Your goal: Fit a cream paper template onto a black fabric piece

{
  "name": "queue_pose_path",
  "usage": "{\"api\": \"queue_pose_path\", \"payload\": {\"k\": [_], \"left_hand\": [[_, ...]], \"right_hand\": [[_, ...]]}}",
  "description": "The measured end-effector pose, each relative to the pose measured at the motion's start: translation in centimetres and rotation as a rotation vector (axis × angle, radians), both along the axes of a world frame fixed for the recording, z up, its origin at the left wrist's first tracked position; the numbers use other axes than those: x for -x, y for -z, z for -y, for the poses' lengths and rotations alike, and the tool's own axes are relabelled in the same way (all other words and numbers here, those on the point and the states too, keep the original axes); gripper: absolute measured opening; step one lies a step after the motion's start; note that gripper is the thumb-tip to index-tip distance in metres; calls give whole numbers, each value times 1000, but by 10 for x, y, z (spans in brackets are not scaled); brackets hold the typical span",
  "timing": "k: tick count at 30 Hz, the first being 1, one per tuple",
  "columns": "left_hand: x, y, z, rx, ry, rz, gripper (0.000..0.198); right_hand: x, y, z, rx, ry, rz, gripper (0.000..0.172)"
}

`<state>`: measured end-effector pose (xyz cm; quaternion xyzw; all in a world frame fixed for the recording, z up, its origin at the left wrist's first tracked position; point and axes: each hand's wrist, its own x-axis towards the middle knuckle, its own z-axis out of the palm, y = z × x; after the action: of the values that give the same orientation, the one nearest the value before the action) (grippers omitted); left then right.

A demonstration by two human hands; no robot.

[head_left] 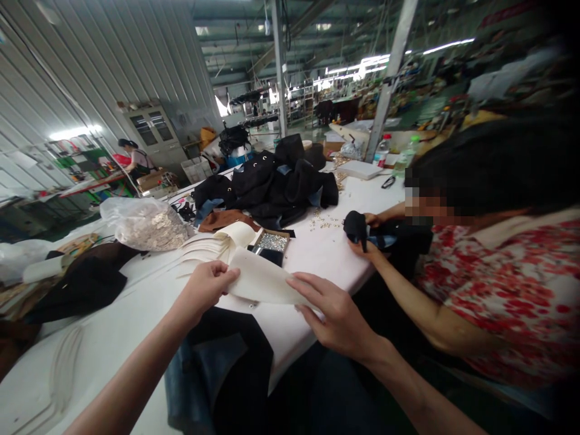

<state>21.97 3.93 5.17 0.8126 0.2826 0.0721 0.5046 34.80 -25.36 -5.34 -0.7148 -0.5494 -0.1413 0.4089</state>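
Between my two hands is a cream-coloured flat piece (267,277), stiff-looking like card or thick fabric. My left hand (209,289) pinches its left end between thumb and fingers. At the right end, my right hand (333,311) grips the edge, fingers on top and thumb below. Just behind lies a stack of similar cream strips (203,246), some curling upward. Beyond the piece stands a small box of shiny metal bits (273,241). Dark cloth with a blue side (226,356) hangs over the table edge below my hands.
A white table (299,326) holds a heap of black garment pieces (276,187) and a clear bag of beige bits (147,225). Small gold fittings (325,222) lie scattered. At right, a co-worker in a floral top (498,290) handles dark cloth. Bottles (383,151) stand behind.
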Motion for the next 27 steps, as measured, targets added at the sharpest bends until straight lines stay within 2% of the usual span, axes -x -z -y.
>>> {"api": "queue_pose_path", "payload": {"k": [3, 5, 8, 10, 12, 15, 18, 20, 23, 27], "left_hand": [[2, 1, -2, -116, 80, -89, 58], [8, -5, -3, -290, 85, -121, 65], [33, -20, -2, -693, -4, -95, 70], [58, -29, 2, -947, -101, -76, 73], [86, -33, 10, -1084, -201, -105, 80], [126, -23, 24, -1073, -318, -308, 96], [159, 1, 36, -935, -332, -586, 106], [177, 17, 41, -820, -336, -695, 109], [194, 32, 47, -657, -374, -740, 115], [194, 33, 56, -586, -337, -712, 114]], "right_hand": [[-4, -3, 1, 28, 13, 64, 65], [-6, -5, 2, 27, 18, 91, 54], [-8, -12, 6, 28, 26, 109, 39], [-9, -18, 9, 41, 14, 119, 36], [-9, -24, 10, 65, -15, 137, 36], [-6, -35, 3, 106, -75, 183, 38], [1, -42, -9, 140, -134, 221, 38], [7, -44, -18, 167, -159, 221, 38], [14, -43, -29, 199, -179, 229, 37], [19, -46, -40, 236, -235, 286, 36]]}}
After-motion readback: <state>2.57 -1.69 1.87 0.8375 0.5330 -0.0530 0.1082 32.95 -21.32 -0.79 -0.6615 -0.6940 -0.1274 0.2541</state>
